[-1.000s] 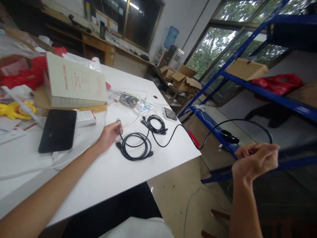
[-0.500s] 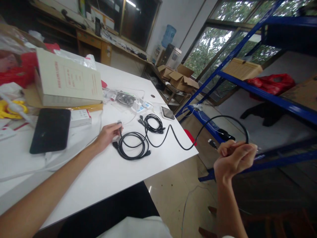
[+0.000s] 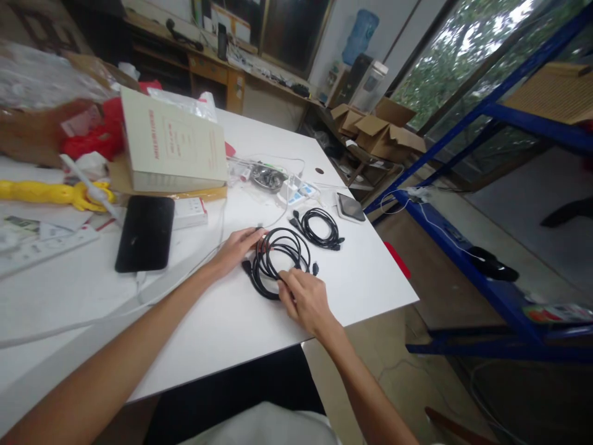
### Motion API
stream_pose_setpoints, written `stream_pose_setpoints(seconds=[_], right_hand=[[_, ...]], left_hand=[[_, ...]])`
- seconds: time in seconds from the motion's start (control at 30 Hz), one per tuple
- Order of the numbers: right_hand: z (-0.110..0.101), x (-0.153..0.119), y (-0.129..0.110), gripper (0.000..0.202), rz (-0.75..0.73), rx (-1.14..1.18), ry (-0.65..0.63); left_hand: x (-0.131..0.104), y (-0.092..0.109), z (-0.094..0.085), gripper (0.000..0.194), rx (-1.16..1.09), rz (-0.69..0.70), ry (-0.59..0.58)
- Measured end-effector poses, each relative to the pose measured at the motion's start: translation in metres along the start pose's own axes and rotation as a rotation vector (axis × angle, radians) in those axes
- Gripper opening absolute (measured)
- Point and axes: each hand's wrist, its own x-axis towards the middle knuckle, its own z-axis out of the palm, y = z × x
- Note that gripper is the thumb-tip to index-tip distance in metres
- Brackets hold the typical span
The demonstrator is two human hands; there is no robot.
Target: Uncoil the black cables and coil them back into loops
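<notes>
Black cable loops (image 3: 308, 247) lie on the white table (image 3: 213, 334) between my two hands. At their left side, my left hand (image 3: 241, 248) is closed on the cable, its fingertips partly behind the loops. My right hand (image 3: 303, 298) pinches the same cable at the near right side of the coil. One dark plug (image 3: 247, 267) sticks out on the left, and another plug (image 3: 315, 269) shows on the right. Just beyond, a second coiled black cable (image 3: 336, 232) rests flat, touched by neither hand.
Farther right lies a grey-screened device (image 3: 351, 207). Behind the coils are a white power strip (image 3: 296, 190) and a bagged dark cable (image 3: 267, 177). To the left are a black phone (image 3: 146, 235), a small white box (image 3: 189, 213) and a large cream box (image 3: 178, 142). Blue shelving (image 3: 463, 235) stands right.
My right hand has come in from the far right to the coil, bringing the stretched cable into loops. My left hand stays at the coil's left side. The view has turned left.
</notes>
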Motion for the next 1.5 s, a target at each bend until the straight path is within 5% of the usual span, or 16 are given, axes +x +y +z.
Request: stream_pose_setpoints(seconds=[0.17,0.4,0.6,0.77,0.87,1.0,1.17,1.5], right_hand=[[0.026,0.001,0.001,0.030,0.000,0.031,-0.122],[0.035,0.000,0.010,0.028,0.027,0.149,-0.108],[0.027,-0.002,0.037,0.053,0.054,0.175,-0.026],[0.028,0.003,0.066,0.067,0.245,0.087,0.138],[0.035,0.011,0.084,0.077,0.299,0.119,0.123],[0.045,0.023,0.100,0.058,0.322,0.233,0.000],[0.045,0.033,0.105,0.045,0.286,0.227,0.035],[0.009,0.054,0.092,0.045,0.396,0.408,0.002]], left_hand=[[-0.004,0.005,0.002,0.053,0.095,0.035,-0.002],[-0.006,0.009,0.003,0.053,0.144,0.016,-0.030],[-0.005,0.006,0.000,0.053,0.165,0.016,-0.055],[-0.007,0.009,0.003,0.061,0.164,0.003,-0.030],[-0.007,0.009,0.004,0.060,0.175,0.009,-0.030],[-0.007,0.007,0.003,0.052,0.197,0.020,-0.062],[-0.009,0.007,0.004,0.056,0.270,0.065,-0.062],[-0.012,0.008,0.006,0.059,0.299,0.081,-0.061]])
